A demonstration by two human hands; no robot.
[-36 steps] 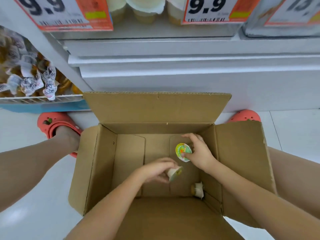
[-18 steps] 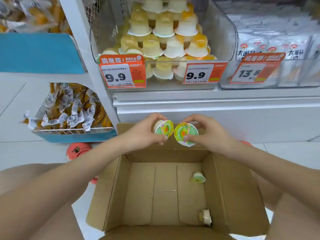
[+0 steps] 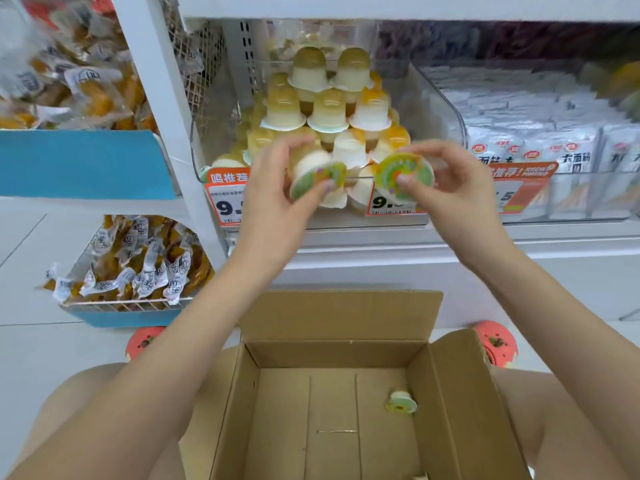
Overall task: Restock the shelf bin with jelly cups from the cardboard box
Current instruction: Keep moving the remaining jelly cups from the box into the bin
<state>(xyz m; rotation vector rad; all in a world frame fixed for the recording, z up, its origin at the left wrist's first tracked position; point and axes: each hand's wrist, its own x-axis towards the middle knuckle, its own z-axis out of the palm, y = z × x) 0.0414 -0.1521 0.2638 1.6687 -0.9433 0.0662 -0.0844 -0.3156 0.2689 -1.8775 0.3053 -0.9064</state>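
Green-lidded jelly cups, brown cardboard box, orange price tags.

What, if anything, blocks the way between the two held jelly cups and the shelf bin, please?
Nothing visible does. The left hand and right hand each hold a jelly cup just before the bin, whose open top shows above the stacked cups.

The scene is lit brightly and evenly, with only faint shadows cast inside the cardboard box. Glare is seen on the clear wall of the shelf bin. Both hands and the jelly cups held in them are smeared by motion blur. Straight shelf lines are bowed towards the edges, and the upper corners are rendered soft.
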